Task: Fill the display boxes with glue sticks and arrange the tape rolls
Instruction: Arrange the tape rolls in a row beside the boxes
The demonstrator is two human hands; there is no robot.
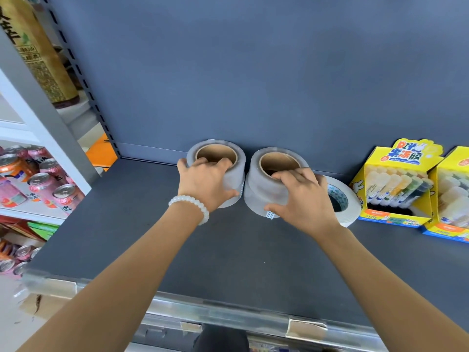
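Two stacks of clear tape rolls with brown cardboard cores stand side by side near the back of a dark grey shelf (pixel 152 245). My left hand (pixel 203 184) grips the left tape stack (pixel 229 158) from the top and side. My right hand (pixel 302 199) grips the right tape stack (pixel 264 184) the same way. A flat white tape roll (pixel 347 199) lies just right of my right hand, partly hidden by it. Two yellow display boxes hold glue sticks: one display box (pixel 396 189) further right and a second display box (pixel 451 199) cut off by the frame edge.
The shelf's grey back panel (pixel 253 72) rises right behind the tape. A metal price rail (pixel 228 316) runs along the shelf's front edge. To the left, a white rack holds drink cans (pixel 40 184); a large brown bottle (pixel 38 52) stands higher up.
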